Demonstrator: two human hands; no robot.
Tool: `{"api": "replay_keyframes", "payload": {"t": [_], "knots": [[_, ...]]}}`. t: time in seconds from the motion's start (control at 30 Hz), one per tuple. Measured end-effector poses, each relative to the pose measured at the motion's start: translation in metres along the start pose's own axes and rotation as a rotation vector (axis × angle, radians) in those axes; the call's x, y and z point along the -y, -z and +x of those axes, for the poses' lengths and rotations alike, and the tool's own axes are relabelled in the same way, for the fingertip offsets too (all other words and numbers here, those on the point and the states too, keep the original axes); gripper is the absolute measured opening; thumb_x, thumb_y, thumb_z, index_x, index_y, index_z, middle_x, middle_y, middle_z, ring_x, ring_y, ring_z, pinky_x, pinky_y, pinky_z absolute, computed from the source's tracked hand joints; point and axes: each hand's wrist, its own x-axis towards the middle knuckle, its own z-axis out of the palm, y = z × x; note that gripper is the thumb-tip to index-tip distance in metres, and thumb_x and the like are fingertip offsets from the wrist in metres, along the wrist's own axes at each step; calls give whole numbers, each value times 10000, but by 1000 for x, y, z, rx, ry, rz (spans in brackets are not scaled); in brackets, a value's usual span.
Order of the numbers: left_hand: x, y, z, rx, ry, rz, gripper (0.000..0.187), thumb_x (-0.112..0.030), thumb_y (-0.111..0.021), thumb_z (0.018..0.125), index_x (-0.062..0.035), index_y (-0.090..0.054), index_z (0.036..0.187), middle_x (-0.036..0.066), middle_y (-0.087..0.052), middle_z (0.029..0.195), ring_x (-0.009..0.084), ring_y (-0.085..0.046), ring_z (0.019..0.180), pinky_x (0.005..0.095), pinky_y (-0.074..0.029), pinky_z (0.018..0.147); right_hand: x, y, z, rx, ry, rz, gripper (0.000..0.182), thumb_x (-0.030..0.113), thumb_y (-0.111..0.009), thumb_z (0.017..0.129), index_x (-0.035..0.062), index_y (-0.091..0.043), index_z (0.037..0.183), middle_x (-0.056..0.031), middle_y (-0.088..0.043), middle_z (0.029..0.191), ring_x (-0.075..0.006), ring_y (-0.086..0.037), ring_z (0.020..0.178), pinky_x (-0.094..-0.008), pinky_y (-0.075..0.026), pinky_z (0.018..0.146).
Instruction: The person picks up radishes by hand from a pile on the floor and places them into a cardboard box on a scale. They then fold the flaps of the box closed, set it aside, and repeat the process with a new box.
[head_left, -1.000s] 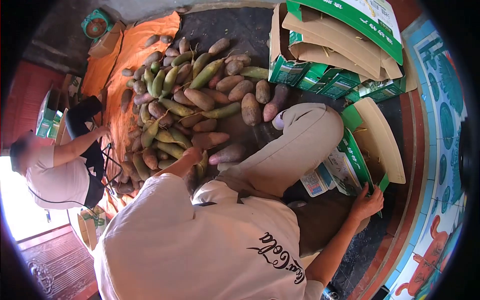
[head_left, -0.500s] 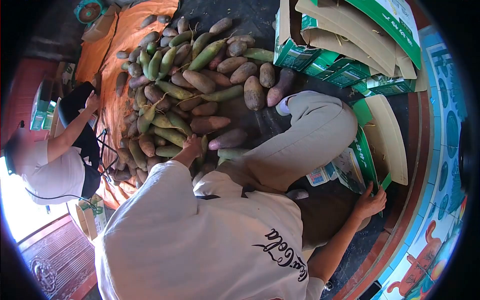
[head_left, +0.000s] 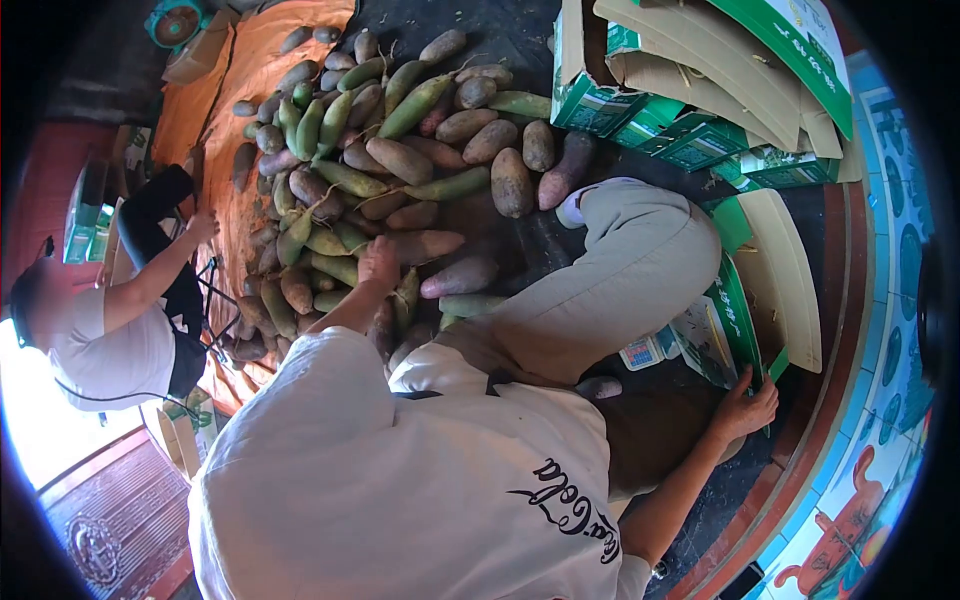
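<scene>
My left hand (head_left: 378, 262) reaches into a heap of long roots, its fingers curled at the near end of a reddish-brown root (head_left: 432, 246). A green radish (head_left: 407, 296) lies just beside that hand, and a pinkish-purple root (head_left: 460, 277) is to its right. How far the fingers go round the reddish-brown root is hidden. At the right, my right hand (head_left: 748, 405) grips the edge of an open green cardboard box (head_left: 738, 318), fingers over its side wall. The box's tan flap (head_left: 785, 275) stands out to the right.
Several green cartons (head_left: 690, 135) with tan flaps are at the upper right. A device with a keypad (head_left: 640, 353) sits beside the open box. Another person (head_left: 110, 320) sits at the left near the orange sheet (head_left: 215, 140). A green fan (head_left: 175, 25) stands at the upper left.
My left hand has moved up the heap a little, onto the end of the reddish-brown root. My right hand stays on the box. The other person's arm has shifted.
</scene>
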Motion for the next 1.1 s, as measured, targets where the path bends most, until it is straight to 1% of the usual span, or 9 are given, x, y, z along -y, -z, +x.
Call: {"api": "replay_keyframes", "payload": {"t": [0.07,0.2,0.3,0.4,0.43,0.53,0.73,0.9,1.1], "knots": [[8,26,4,-186,-35,68,394,-145,-546,791,-132,-524,1184,91,-500,1147,269,-465,1144,422,-407,925,2,2,0,-4,4,-2,281,305,-680,795,66,-609,925,-92,-609,847,-306,-577,834,-429,-415,705],[34,73,24,-499,198,116,410,-173,-525,837,-147,-491,1244,94,-443,1304,267,-393,1243,454,-375,958,0,1,-1,5,-2,2,273,295,-674,802,65,-606,932,-94,-612,859,-310,-577,840,-429,-414,709],[73,81,46,-506,381,43,425,-189,-494,871,-155,-455,1293,84,-397,1381,254,-352,1303,497,-352,981,1,1,-1,7,-6,11,270,290,-674,802,65,-604,935,-96,-616,874,-312,-579,851,-429,-414,712],[99,82,59,6,504,-29,416,-189,-473,889,-157,-433,1302,71,-385,1400,252,-374,1304,549,-323,995,0,1,-1,5,-8,27,265,281,-678,798,68,-603,936,-99,-620,890,-315,-580,864,-428,-415,719],[96,89,55,-12,466,32,333,-189,-466,894,-160,-517,1222,88,-504,1307,268,-510,1190,518,-381,967,1,2,-1,9,-7,32,264,276,-680,796,68,-602,938,-99,-622,894,-316,-581,867,-428,-415,721],[107,76,59,73,395,105,252,-209,-454,902,-138,-609,1088,98,-627,1129,288,-608,1044,467,-458,889,3,4,0,16,-10,45,257,261,-683,791,70,-598,943,-99,-623,902,-317,-580,873,-427,-415,732],[76,81,9,51,328,-34,327,-323,-439,920,-80,-644,998,162,-652,1028,314,-622,983,428,-492,833,1,4,-1,7,12,55,248,243,-680,790,64,-589,936,-99,-620,912,-310,-578,867,-423,-412,739],[76,75,4,-189,330,-104,387,-355,-394,943,-58,-642,944,169,-655,956,340,-618,930,448,-483,818,4,7,2,-4,6,58,243,242,-678,789,63,-586,926,-96,-616,901,-308,-574,842,-418,-412,738],[35,143,14,-585,259,-430,400,-340,-387,947,-20,-619,884,211,-634,891,381,-600,871,480,-454,779,5,8,1,-10,5,83,237,249,-671,792,70,-585,920,-94,-606,882,-300,-566,847,-413,-404,738]]}}
